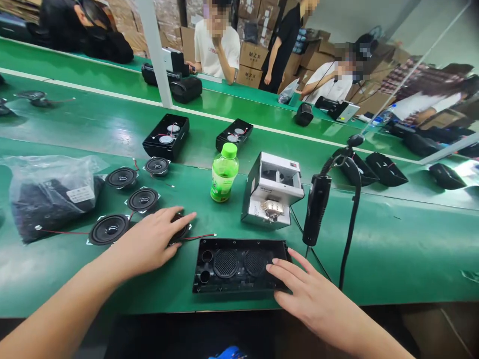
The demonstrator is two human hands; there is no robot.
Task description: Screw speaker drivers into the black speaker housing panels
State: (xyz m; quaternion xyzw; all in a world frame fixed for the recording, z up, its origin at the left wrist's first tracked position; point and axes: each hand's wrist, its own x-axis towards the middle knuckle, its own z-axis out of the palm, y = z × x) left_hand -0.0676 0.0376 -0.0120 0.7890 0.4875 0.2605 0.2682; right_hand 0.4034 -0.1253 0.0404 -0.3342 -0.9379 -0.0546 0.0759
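My left hand (155,242) reaches over a round black loudspeaker driver (181,230), fingers and thumb around its sides; the hand covers part of it. From this driver a red-and-black lead with a white plug points right. In front of me lies an open black speaker housing (232,284), with two round grilles and two round holes inside. My right hand (299,281) rests at the housing's right end, fingers spread and stretched out over its edge. More loudspeaker drivers (109,229) with wires lie left of my left hand.
A clear plastic bag (56,194) of dark parts lies left. Beyond the housing stand a green-capped bottle (224,174) and a white-and-black machine (275,189). A black electric screwdriver (317,209) hangs right with its cable. Housings with drivers (167,135) sit farther back; several people work opposite.
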